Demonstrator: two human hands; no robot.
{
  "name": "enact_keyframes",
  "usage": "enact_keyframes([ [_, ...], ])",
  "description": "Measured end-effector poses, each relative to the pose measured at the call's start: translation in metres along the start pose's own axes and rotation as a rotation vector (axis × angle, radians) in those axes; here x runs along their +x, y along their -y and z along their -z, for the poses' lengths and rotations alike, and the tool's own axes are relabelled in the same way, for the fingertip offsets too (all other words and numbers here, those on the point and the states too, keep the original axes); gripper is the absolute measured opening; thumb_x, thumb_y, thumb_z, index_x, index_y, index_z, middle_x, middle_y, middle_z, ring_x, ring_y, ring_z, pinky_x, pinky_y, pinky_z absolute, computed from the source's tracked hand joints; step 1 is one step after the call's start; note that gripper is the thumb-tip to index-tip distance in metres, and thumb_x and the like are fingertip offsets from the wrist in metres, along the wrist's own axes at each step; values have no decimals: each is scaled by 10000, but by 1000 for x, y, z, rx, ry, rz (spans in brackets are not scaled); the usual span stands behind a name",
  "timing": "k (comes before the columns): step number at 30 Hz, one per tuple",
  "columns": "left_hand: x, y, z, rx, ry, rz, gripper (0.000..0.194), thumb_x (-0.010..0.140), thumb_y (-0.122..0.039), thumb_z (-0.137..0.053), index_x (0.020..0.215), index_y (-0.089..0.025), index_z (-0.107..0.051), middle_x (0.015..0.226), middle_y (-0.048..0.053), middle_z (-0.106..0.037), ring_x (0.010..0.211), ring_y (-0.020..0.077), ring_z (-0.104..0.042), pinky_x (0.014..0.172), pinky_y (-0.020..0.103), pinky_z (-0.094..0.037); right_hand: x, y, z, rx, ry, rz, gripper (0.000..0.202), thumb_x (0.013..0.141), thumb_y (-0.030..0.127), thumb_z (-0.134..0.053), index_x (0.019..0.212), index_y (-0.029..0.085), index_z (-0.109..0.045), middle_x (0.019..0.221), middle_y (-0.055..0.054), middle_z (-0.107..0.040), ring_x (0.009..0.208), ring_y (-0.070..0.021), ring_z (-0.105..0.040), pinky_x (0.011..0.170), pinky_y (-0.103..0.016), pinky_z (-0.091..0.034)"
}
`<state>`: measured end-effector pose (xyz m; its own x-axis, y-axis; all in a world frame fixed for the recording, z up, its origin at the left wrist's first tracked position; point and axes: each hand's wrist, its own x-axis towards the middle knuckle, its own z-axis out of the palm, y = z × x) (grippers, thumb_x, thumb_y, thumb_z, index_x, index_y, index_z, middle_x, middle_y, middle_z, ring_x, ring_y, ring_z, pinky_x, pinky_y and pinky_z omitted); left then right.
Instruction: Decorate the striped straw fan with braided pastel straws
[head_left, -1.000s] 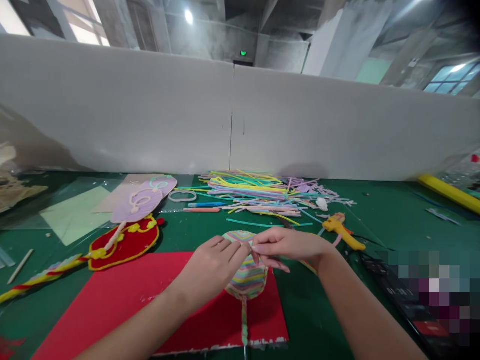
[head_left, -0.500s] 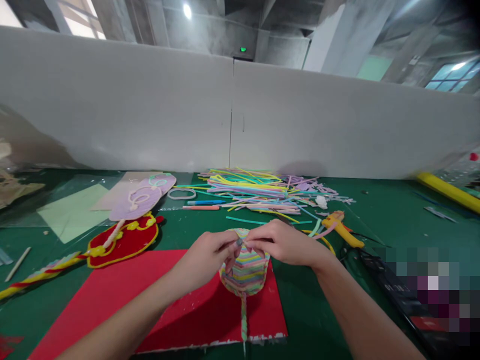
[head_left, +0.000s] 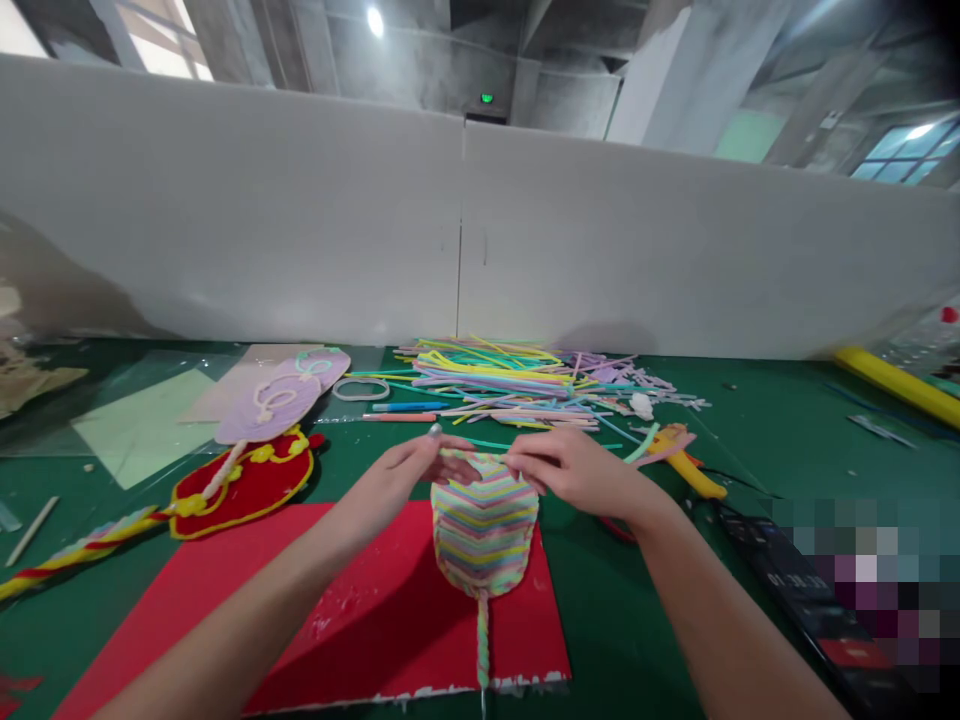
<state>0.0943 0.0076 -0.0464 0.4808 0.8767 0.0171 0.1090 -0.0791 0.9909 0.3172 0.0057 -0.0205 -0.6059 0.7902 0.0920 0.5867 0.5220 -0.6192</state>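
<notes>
A striped pastel fan (head_left: 486,540), apparently made of fuzzy pipe cleaners, faces me with its twisted handle (head_left: 483,640) pointing down. A thin metal end shows below the handle. Its upper edge has a twisted pastel trim, pinched from the right by my right hand (head_left: 570,470). On the opposite upper corner, my left hand (head_left: 416,465) has its thumb above and its fingers behind and under the trim. Whether the trim is fixed to the fan there, I cannot tell. Beneath lies a red sheet (head_left: 337,610) with a white-flecked front edge.
Behind my hands lies a pile of pastel pipe cleaners (head_left: 502,370). A red fan with yellow edging (head_left: 247,490) and a lilac fan (head_left: 281,400) lie left. At right are a yellow glue gun (head_left: 686,465) and a dark phone-like timer (head_left: 802,590). A white partition (head_left: 300,220) stands behind.
My hands were pinched together at the fan's top middle. Now they are apart, the left one having moved left, with the trim stretched between them. More of the fan's striped face shows.
</notes>
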Motion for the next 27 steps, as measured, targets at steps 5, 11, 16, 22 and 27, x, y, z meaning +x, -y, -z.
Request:
enact_keyframes([
  [5,4,7,1,254,-115,-149,334,796,-351,-523,1069,-158,-530,1024,85,-648,955,182,-602,847,335,-469,-3,-9,12,146,-13,-32,311,876,345,-397,672,163,-545,597,11,-509,605,-109,-453,589,-223,-326],
  [11,3,14,-4,274,-66,-145,332,804,-317,-517,1112,-194,-541,1109,75,-621,942,176,-612,790,310,-501,0,-14,4,319,98,-51,321,870,401,-398,724,159,-549,557,24,-493,537,-92,-433,540,-209,-328],
  [16,-1,9,-6,311,-145,-159,258,825,-330,-474,909,-191,-675,1100,47,-635,930,178,-614,798,269,-489,5,-13,-6,398,166,-78,319,865,416,-401,741,157,-539,534,28,-496,495,-80,-398,489,-198,-304],
  [22,-9,5,-14,307,-354,-160,261,801,-359,-509,910,-203,-688,908,17,-701,837,175,-636,815,262,-472,7,-8,-11,382,96,-82,309,877,390,-379,723,165,-524,548,28,-480,508,-85,-414,515,-210,-319],
  [27,-3,4,-18,12,-311,-24,309,773,-409,-536,905,-165,-672,968,59,-685,842,202,-639,780,291,-494,6,-7,-11,225,59,-52,291,883,338,-375,695,168,-517,573,27,-485,553,-93,-433,562,-217,-329],
])
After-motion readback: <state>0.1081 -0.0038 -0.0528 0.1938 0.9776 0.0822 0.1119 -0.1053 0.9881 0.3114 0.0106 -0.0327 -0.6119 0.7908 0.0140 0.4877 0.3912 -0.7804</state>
